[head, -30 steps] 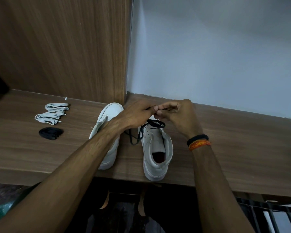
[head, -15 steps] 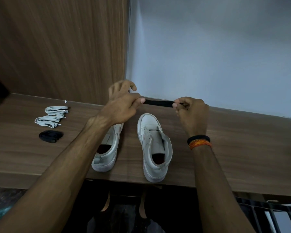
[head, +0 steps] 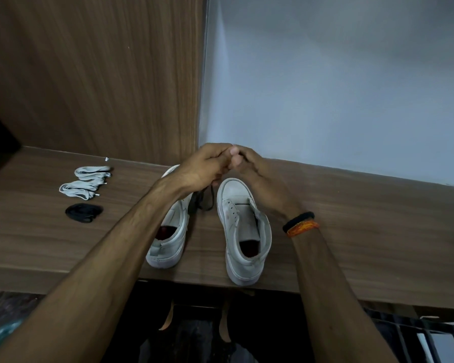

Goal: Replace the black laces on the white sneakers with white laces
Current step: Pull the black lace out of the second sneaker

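Note:
Two white sneakers stand side by side on the wooden shelf [head: 364,231], toes away from me: the left sneaker [head: 172,237] partly under my forearm, the right sneaker [head: 243,229] with bare eyelets. My left hand [head: 205,166] and my right hand [head: 249,163] meet above the toes, fingers curled together around a black lace [head: 201,201] whose loops hang down between the shoes. Two folded white laces [head: 85,182] lie at the left, with a bundled black lace [head: 84,212] just in front of them.
A wood-grain panel [head: 95,74] rises behind the shelf at the left and a pale wall [head: 338,82] at the right. The shelf's front edge runs just below the sneaker heels. A dark railing [head: 417,334] shows at the lower right.
Half a second ago the black lace was stretched taut between my hands held apart. Now my hands have come together above the toes and the lace hangs in loops below them.

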